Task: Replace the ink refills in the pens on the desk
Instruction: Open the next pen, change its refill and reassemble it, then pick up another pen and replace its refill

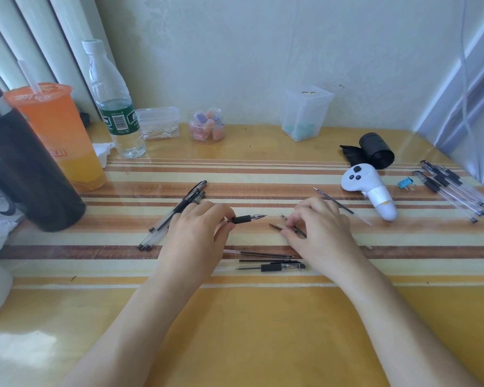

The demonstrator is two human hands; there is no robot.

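My left hand (196, 233) grips a clear gel pen (248, 218) by its black rubber grip, tip pointing right. My right hand (319, 233) pinches a thin black ink refill (287, 221) lying on the striped tablecloth, next to a second short dark piece (274, 226). Between my wrists lie a capped pen (280, 266) and loose refills (260, 254). Two capped pens (176, 212) rest to the left of my left hand. Another refill (333, 200) lies beyond my right hand. A bunch of several pens (453, 188) sits at the far right.
A white controller (370, 188), a blue binder clip (405, 182) and a black roll (375, 150) lie at right. A black jug (23, 169), an orange drink cup (59, 135) and a water bottle (115, 107) stand at left. Small clear boxes (305, 115) line the wall.
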